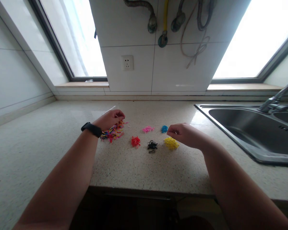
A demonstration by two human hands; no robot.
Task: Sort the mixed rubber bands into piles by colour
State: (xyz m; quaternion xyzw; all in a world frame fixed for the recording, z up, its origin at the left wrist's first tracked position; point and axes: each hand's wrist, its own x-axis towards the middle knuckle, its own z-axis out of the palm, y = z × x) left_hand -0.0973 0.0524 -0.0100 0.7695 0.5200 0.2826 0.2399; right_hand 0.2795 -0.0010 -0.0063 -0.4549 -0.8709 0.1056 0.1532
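Two arms [62,179] span the counter [124,172]. Left hand [111,118] over the mixed bands [112,132], right hand [184,134] by the yellow pile [171,143]: fingertips together, pinching what I cannot tell. Red pile [135,141], black pile [152,145], pink pile [148,129], blue pile [164,128] sit apart, seemingly by colour.

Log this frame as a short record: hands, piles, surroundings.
left hand: at the mixed pile, fingers bent; grip unclear
left wrist: black band
right hand: next to the blue and yellow piles, fingers curled; grip unclear
mixed pile: many-coloured small pieces, leftmost
back row, left to right: pink pile, blue pile
front row, left to right: red pile, black pile, yellow pile
surface: speckled counter
right side: metal sink
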